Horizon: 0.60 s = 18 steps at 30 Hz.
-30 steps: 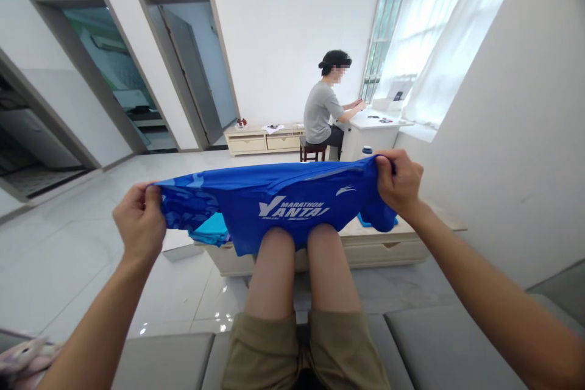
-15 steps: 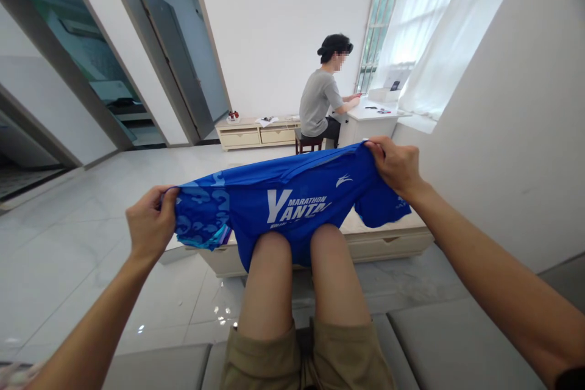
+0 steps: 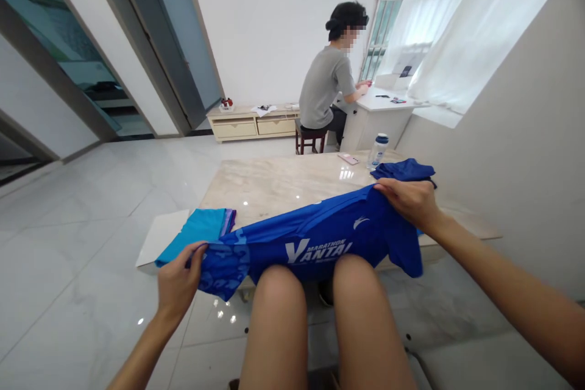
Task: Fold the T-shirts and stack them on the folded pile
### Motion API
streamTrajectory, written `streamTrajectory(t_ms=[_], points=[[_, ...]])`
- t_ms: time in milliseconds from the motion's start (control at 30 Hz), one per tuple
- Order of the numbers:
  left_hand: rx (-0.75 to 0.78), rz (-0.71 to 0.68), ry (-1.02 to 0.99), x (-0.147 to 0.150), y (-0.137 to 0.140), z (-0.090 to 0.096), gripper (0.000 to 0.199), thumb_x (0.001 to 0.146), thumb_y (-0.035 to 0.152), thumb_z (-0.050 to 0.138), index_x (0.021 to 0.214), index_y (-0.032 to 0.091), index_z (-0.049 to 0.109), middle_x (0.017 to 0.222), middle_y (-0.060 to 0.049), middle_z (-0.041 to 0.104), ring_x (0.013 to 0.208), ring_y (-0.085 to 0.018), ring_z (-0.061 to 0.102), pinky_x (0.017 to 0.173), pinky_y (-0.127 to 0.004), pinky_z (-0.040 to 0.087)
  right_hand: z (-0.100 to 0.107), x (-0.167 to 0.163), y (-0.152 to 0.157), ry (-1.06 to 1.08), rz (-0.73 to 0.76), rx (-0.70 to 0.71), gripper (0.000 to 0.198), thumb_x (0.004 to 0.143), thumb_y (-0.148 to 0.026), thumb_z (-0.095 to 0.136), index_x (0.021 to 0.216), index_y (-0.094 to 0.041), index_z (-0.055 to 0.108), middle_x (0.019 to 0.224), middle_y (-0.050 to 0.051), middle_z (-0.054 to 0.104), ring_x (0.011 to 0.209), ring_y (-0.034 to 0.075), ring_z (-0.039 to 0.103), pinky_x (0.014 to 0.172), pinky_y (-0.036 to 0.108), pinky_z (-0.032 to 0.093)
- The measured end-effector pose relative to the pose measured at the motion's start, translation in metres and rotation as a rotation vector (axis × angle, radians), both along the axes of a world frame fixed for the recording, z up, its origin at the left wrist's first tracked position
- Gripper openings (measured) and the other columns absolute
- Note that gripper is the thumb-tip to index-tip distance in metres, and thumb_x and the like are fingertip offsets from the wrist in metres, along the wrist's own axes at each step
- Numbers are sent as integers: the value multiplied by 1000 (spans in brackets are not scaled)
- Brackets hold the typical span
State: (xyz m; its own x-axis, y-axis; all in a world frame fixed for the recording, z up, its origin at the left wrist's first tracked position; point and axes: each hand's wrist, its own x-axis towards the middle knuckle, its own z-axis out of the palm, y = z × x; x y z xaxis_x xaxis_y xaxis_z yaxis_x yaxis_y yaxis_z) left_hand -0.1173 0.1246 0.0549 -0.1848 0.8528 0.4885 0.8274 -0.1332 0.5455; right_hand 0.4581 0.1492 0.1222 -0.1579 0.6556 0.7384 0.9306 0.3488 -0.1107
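A blue T-shirt [image 3: 315,237] with white "Marathon Yantai" lettering is stretched sideways between my hands, just above my knees. My left hand [image 3: 180,283] pinches its patterned sleeve end. Higher up on the other side, my right hand [image 3: 411,201] grips the fabric near the opposite shoulder, and that sleeve hangs down below it. The shirt's lower part drops behind my knees and is hidden. Beyond my left hand lies a folded turquoise cloth [image 3: 198,226] with purple edges. Just past my right hand, a dark blue garment [image 3: 404,169] rests in a bundle.
A marble-topped coffee table [image 3: 269,180] stands in front of me, bearing a water bottle [image 3: 378,150] and a pink phone [image 3: 348,159]. Farther back, a person in a grey shirt [image 3: 320,88] sits on a stool [image 3: 311,137] at a white desk [image 3: 388,103]. A low cabinet [image 3: 253,125] lines the wall.
Both hands have lowered with the shirt, which now tilts more, its left end lower. The view has shifted, revealing the tabletop, bottle, phone and folded cloths behind it.
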Motion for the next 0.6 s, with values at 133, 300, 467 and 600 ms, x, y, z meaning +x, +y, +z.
streamTrajectory(t_ms=[133, 300, 467, 600], points=[[-217, -135, -3, 11, 110, 11, 44, 97, 57, 50, 94, 24, 79, 85, -5, 82, 84, -27, 76, 76, -31, 55, 15, -14, 109, -22, -242, -105, 58, 111, -67, 45, 102, -22, 80, 79, 13, 78, 69, 28, 71, 64, 35, 40], [-564, -85, 229, 34, 241, -11, 34, 101, 40, 51, 101, 18, 78, 101, -12, 84, 102, -30, 79, 87, -34, 58, -3, -53, 233, 61, -526, -467, 44, 117, -43, 39, 124, -15, 73, 108, 23, 81, 99, 34, 77, 84, 40, 51], [-425, -123, 449, 59, 270, -89, 48, 100, 30, 57, 144, 13, 66, 143, -24, 70, 134, -39, 67, 108, -51, 56, -107, -82, 249, 84, -416, -686, 45, 112, -24, 40, 150, -11, 59, 143, 26, 70, 132, 37, 67, 108, 48, 53], [-242, -418, 462, 88, 245, -146, 55, 112, 42, 42, 158, 15, 54, 163, -20, 58, 153, -34, 54, 128, -51, 44, -192, -89, 190, -18, -145, -601, 53, 114, -35, 35, 157, -13, 58, 162, 22, 58, 152, 36, 53, 127, 51, 42]])
